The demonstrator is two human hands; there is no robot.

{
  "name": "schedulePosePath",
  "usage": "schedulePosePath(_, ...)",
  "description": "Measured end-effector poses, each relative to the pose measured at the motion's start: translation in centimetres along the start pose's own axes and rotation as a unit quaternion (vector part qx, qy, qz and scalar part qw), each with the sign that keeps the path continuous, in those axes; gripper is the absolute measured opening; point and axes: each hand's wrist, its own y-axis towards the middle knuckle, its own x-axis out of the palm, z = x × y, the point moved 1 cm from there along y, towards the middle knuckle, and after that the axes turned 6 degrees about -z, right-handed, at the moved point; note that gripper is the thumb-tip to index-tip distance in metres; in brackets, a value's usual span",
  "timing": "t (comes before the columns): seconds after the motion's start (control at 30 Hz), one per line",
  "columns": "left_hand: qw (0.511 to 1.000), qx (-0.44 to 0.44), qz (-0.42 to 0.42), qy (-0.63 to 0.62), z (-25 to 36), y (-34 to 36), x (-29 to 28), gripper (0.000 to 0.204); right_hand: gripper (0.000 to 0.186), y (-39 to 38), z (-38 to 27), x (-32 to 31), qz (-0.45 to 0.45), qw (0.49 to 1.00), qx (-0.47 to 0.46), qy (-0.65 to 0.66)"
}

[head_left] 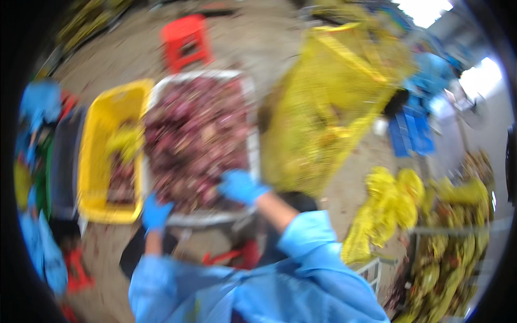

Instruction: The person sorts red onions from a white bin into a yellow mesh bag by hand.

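A white crate (252,145) stands in front of me, heaped with red-purple onions (196,129). My left hand (156,213), in a blue glove, is at the crate's near left corner. My right hand (241,187), gloved the same way, reaches over the onions near the crate's near right corner, fingers toward the left. Motion blur smears the fingers of both hands, so I cannot make out whether they hold anything. Left of the white crate is a yellow crate (89,167) with some onions and a yellow net bundle (125,142) inside.
A large yellow mesh bag (318,118) stands at the right of the white crate. Beyond the crate is a red stool (186,40). Yellow net bags (385,204) lie on the floor at right, near filled sacks (447,253). People in blue clothing (40,102) are at the far left and upper right.
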Motion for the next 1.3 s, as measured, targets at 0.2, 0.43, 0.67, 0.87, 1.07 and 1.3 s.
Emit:
schedulePosePath(0.2,0.739,-0.083,-0.103,-0.660,5.2,-2.7,-0.7,0.048,0.057,-1.1,-3.1,-0.1,-0.047,0.970,-0.027,0.238)
schedulePosePath(0.43,0.700,-0.074,-0.216,-0.676,12.8,-5.3,2.4,0.047,0.099,-4.5,-6.4,2.4,0.037,0.948,-0.034,0.313)
schedulePosePath(0.67,0.784,-0.032,-0.176,-0.595,12.8,-5.6,4.4,0.041,0.091,-4.5,-5.3,3.6,0.055,0.940,0.008,0.338)
schedulePosePath(0.87,0.857,-0.046,-0.149,-0.492,14.8,-7.2,2.2,0.037,0.075,-3.0,-3.9,4.2,0.072,0.828,0.048,0.554)
schedulePosePath(1.07,0.911,0.087,-0.100,-0.392,12.4,-5.4,3.4,0.045,0.077,-1.3,-2.7,5.6,0.080,0.825,0.080,0.554)
schedulePosePath(1.3,0.855,0.001,-0.169,-0.491,15.6,-7.7,3.9,0.053,0.039,-2.1,-2.1,5.2,0.090,0.907,0.020,0.412)
